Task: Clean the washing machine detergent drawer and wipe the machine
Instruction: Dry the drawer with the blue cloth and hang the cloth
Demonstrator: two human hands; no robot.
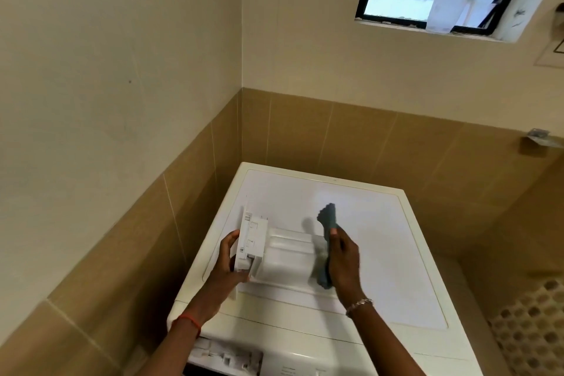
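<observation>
Drawer: removed, lay atop the washing machine; left hand gripped it, right hand clutched a cloth (drawer cleaning seemingly midway, machine wiping likely left).

— Where's the drawer?
— Lying on top of the washing machine, with the left hand gripping one end.
— And the right hand?
— Holding a teal cloth at the drawer's other end.

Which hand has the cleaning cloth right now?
The right hand, the one with the silver bracelet, grips the teal cloth; the left hand, with the red thread, holds the white detergent drawer.
</observation>
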